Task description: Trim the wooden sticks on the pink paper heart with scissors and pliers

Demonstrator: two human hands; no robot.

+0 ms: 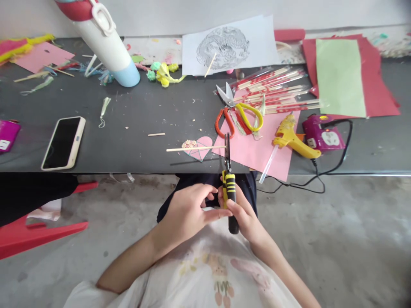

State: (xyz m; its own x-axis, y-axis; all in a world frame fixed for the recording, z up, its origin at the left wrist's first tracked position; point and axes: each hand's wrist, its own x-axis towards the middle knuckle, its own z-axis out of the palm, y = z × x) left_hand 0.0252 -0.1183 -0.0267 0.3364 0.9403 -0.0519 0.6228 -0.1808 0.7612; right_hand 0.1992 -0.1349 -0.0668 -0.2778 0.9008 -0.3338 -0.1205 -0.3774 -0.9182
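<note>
A person seated at a dark grey table [135, 109], seen from above, holds yellow-and-black pliers [230, 190] upright at the table's near edge. The right hand [241, 210] is clamped round the pliers' handles. The left hand [192, 203] is beside them, its thumb and forefinger apart, the thumb tip at the handle; whether it touches cannot be told. A thin wooden stick [195, 149] reaches leftward from the pliers' jaws, passing above a pink paper heart [205, 141] on the table, which bears a cluster of small pale bits [190, 144] on its upper left. A short piece of stick [156, 134] lies to the left. Beyond the pliers, scissors [228, 100] with one red and one yellow handle lie open beside bagged sticks [278, 92]. To the right, a yellow glue gun [297, 144] rests on pink paper [250, 152], near a purple socket block [324, 132]. Further left are a phone [63, 143] and a tilted-looking white-and-blue bottle [105, 49]. A dragon drawing [224, 45] lies at the back.
</note>
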